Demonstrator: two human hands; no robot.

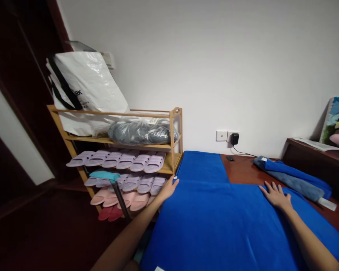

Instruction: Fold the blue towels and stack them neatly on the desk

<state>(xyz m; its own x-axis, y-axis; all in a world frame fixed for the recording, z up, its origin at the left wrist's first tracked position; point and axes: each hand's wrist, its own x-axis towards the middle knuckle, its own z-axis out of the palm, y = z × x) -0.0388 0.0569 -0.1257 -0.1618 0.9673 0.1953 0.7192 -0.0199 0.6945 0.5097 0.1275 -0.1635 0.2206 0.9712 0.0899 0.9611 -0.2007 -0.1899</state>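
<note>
A plain white wall (203, 67) backs a reddish-brown wooden desk (237, 169), with a light-wood slatted shoe rack (172, 150) at its left holding lilac plastic slippers (155, 162). The workpiece, a large bright-blue soft fabric cloth (209, 226), lies over the desk directly in front of the person; a narrower, rectangular blue section (203, 165) extends behind its far left part toward the wall. The left hand (168, 189) is at the cloth's far left corner, beside a small white label (175, 177); whether its fingers pinch the edge cannot be determined. The right hand (277, 197) rests palm down on the cloth, fingers spread wide, gripping nothing. Status: spreading appears largely complete — the main area is nearly flat. Shallow creases remain near the right forearm, so some smoothing is probably outstanding. A folded blue-and-grey fabric bundle (293, 179) lies separately at the desk's far right — not spread out.
</note>
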